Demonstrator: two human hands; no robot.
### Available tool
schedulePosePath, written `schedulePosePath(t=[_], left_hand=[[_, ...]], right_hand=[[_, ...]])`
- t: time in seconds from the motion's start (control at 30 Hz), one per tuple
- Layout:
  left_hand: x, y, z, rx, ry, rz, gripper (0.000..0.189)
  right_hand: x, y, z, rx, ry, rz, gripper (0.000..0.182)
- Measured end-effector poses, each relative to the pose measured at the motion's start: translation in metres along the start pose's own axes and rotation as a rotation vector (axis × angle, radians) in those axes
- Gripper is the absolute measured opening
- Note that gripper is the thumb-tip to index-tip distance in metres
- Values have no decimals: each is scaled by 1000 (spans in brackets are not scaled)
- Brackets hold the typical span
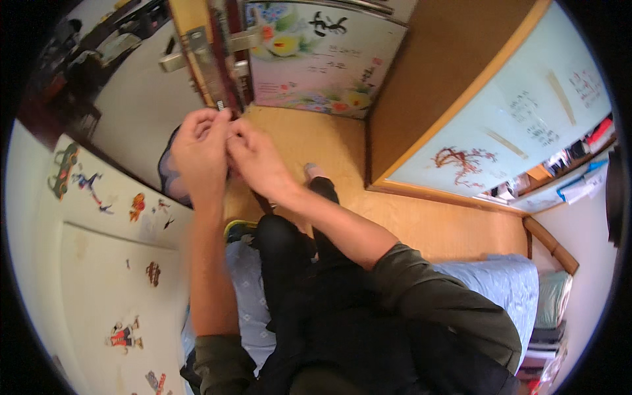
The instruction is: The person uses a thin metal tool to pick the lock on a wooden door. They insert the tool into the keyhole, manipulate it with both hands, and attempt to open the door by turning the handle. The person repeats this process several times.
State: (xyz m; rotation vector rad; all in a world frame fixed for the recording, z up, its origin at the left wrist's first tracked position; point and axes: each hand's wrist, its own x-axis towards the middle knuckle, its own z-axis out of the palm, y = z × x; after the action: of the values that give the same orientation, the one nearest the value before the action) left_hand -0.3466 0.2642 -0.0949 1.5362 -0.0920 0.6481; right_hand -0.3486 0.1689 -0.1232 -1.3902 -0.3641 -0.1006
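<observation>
Both my hands are raised and close together in front of the edge of an open door. My left hand (203, 143) has its fingers curled, the thumb and index finger pinched at a small metal piece (220, 105) that looks like a screw or bolt; its lower part is hidden. My right hand (254, 158) is just beside it, fingertips bent inward; whether they hold something cannot be made out. Above the hands stands the door edge with a metal lock plate (198, 42) and a lever handle (173, 61).
A wooden cabinet (424, 74) with decorated sliding glass doors stands at the right. A flower-patterned panel (316, 59) is behind the door. A bed with a blue cover (503, 281) lies behind me. A white stickered surface (108, 276) runs along the left.
</observation>
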Motion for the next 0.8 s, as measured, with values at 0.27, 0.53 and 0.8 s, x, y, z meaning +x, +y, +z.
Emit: schedulePosePath(t=[0.27,0.53,0.8], left_hand=[[-5,10,14,-345,109,-193,11],[-35,-4,-5,-351,222,-297,11],[-44,-47,-59,-602,368,-370,11]], right_hand=[[-4,-7,-5,-3,-91,61,16],[-25,0,-14,-589,-187,-232,16],[-68,11,8,-879,-428,-76,16]])
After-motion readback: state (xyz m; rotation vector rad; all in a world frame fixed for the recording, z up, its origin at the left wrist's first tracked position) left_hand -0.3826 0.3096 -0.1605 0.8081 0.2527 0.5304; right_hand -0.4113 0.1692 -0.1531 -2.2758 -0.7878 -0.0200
